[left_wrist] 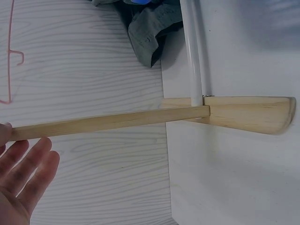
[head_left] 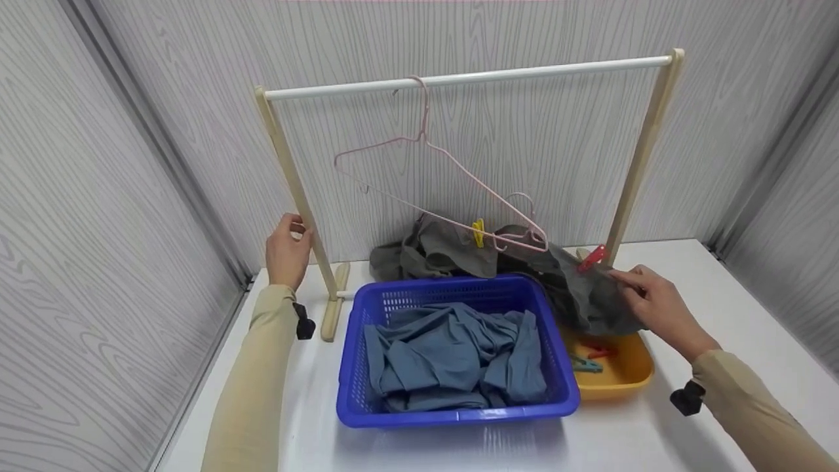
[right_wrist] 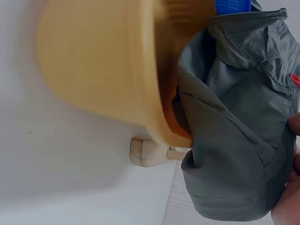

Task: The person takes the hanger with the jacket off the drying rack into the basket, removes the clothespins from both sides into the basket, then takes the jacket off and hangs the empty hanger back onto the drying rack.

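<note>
My left hand (head_left: 288, 252) grips the left wooden post (head_left: 288, 174) of a clothes rack; in the left wrist view the thumb and fingers (left_wrist: 35, 166) lie on either side of that post. On the right, my right hand (head_left: 655, 308) pinches the edge of a dark grey garment (head_left: 593, 295), close to a red clothespin (head_left: 592, 258). The garment slumps behind the blue basket, against a low pink hanger (head_left: 529, 213), with a yellow clothespin (head_left: 478, 233) on it. Another pink hanger (head_left: 459, 164) hangs slanted from the white rail (head_left: 544, 74). Folds hide part of the garment.
A blue basket (head_left: 452, 415) holding folded blue-grey cloth (head_left: 452, 360) stands at the front middle. Right of it, partly under the garment, is a yellow-orange bin (head_left: 616, 388) with a teal clothespin (head_left: 586, 364) and red clothespins (head_left: 602, 353). Wood-grain panels rise behind and beside the table.
</note>
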`<action>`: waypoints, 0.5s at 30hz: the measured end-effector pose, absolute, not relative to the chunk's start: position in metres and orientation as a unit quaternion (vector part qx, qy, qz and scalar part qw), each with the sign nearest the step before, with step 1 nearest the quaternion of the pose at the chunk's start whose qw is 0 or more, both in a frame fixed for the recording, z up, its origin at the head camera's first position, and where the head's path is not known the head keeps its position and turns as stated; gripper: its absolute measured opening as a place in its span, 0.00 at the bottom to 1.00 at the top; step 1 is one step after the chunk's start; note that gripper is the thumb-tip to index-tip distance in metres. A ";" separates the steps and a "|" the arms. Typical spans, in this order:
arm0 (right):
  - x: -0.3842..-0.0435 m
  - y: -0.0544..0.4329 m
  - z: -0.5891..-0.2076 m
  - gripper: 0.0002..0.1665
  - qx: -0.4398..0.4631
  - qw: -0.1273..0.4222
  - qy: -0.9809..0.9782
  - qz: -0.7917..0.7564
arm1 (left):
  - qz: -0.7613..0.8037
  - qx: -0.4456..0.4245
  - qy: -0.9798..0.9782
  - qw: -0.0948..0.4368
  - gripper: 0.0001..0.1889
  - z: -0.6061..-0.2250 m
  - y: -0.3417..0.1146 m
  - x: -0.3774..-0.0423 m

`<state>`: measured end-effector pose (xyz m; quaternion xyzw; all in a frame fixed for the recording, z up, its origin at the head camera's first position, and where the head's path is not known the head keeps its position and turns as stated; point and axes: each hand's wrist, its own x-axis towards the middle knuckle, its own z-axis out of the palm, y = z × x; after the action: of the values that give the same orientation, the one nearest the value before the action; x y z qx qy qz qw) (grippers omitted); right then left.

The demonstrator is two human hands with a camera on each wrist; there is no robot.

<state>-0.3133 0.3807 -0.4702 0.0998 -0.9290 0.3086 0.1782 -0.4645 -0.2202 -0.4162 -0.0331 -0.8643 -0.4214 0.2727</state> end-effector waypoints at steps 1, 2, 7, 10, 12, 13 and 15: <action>-0.314 0.379 -0.470 0.19 0.104 0.179 -0.931 0.301 | -0.421 -0.034 -0.864 0.273 0.10 -0.416 -0.220 -0.464; -0.314 0.376 -0.470 0.19 0.107 0.180 -0.933 0.294 | -0.419 -0.034 -0.865 0.273 0.10 -0.416 -0.221 -0.464; -0.315 0.364 -0.468 0.21 0.132 0.185 -0.939 0.257 | -0.418 -0.036 -0.864 0.279 0.10 -0.416 -0.222 -0.463; -0.316 0.358 -0.469 0.21 0.146 0.183 -0.942 0.239 | -0.421 -0.035 -0.861 0.284 0.10 -0.416 -0.222 -0.464; -0.316 0.354 -0.471 0.22 0.147 0.177 -0.946 0.227 | -0.423 -0.037 -0.860 0.283 0.10 -0.416 -0.221 -0.464; -0.316 0.353 -0.472 0.22 0.145 0.173 -0.949 0.221 | -0.425 -0.037 -0.859 0.282 0.10 -0.416 -0.221 -0.464; -0.316 0.351 -0.474 0.22 0.139 0.161 -0.954 0.212 | -0.427 -0.038 -0.859 0.279 0.11 -0.418 -0.220 -0.464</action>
<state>-0.3161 0.3508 -0.4740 0.1389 -0.9538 0.2123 0.1611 -0.4636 -0.2201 -0.4175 -0.0378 -0.8590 -0.4275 0.2790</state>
